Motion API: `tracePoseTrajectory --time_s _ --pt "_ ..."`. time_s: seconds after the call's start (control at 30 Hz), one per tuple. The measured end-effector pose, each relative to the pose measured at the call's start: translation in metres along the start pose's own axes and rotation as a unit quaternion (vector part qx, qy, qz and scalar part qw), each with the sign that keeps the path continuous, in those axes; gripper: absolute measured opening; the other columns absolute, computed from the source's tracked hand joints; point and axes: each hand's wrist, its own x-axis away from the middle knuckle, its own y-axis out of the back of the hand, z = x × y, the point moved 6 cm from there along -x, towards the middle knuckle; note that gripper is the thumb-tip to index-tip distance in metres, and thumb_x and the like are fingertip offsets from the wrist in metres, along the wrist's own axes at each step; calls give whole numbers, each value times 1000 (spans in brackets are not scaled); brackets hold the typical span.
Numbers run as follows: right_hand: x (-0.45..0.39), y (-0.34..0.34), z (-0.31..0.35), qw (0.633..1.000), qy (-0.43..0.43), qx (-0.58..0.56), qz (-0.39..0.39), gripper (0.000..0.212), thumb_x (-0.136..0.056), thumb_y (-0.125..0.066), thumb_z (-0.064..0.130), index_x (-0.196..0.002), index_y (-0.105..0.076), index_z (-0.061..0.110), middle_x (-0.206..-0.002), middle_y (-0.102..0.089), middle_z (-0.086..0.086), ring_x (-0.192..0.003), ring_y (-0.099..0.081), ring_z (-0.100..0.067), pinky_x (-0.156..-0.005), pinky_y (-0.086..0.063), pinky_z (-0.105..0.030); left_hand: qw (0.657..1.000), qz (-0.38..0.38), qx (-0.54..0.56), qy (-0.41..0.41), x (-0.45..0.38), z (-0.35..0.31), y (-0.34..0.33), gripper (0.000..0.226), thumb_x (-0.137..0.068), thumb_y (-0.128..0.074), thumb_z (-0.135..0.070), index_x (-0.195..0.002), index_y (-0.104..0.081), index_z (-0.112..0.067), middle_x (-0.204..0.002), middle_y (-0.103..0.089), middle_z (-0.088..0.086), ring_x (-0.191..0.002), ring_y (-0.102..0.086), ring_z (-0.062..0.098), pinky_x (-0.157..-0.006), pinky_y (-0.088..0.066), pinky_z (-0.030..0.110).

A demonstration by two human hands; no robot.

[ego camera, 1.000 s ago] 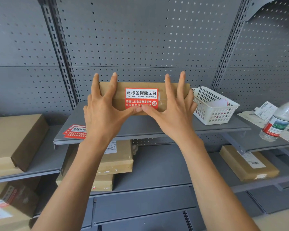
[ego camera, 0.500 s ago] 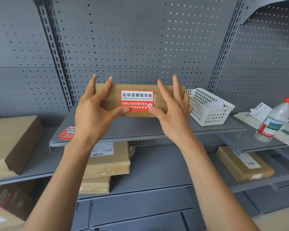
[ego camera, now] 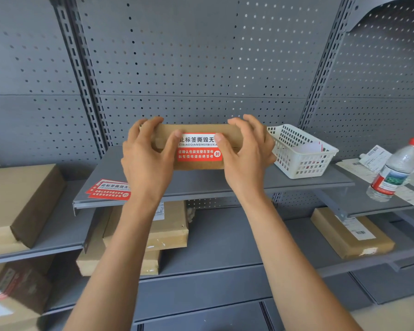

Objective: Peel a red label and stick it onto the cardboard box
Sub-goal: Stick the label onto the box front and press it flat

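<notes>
A flat cardboard box (ego camera: pixel 198 130) stands on the grey middle shelf (ego camera: pixel 201 185), its front face toward me. A red and white label (ego camera: pixel 197 148) is stuck across the seam of that face. My left hand (ego camera: pixel 148 158) grips the box's left end, fingers curled over the top edge, thumb pressing the label's upper left corner. Gripping the right end the same way is my right hand (ego camera: pixel 244 154), its thumb on the label's upper right corner. A stack of red labels (ego camera: pixel 109 189) lies on the shelf to the left.
A white plastic basket (ego camera: pixel 301 151) sits right of the box. A water bottle (ego camera: pixel 397 173) and paper slips lie on the right shelf. Several cardboard parcels fill the lower and left shelves. A perforated grey back panel rises behind.
Both hands went from flat, spread fingers with thumbs at the label's lower edge to fingers curled over the box top and thumbs on the label's upper corners.
</notes>
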Motion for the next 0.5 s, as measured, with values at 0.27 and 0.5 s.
tracePoseTrajectory --time_s 0.27,0.5 --pt "2 -2 -17 997 26 6 68 46 -89 -73 37 -133 -61 35 -159 -37 10 -146 -27 -32 -111 -25 -57 996 82 -29 -22 5 14 -7 67 -87 -71 -57 -149 -50 -41 -165 -36 -2 -144 -41 26 -116 -39 47" --pt "1 -4 -29 987 56 57 138 68 -88 -77 29 -148 -47 38 -167 -22 11 -149 -20 -35 -117 -21 -61 990 127 -59 -31 11 17 -9 83 -87 -79 -41 -158 -36 -40 -169 -24 -1 -149 -29 26 -117 -29 38"
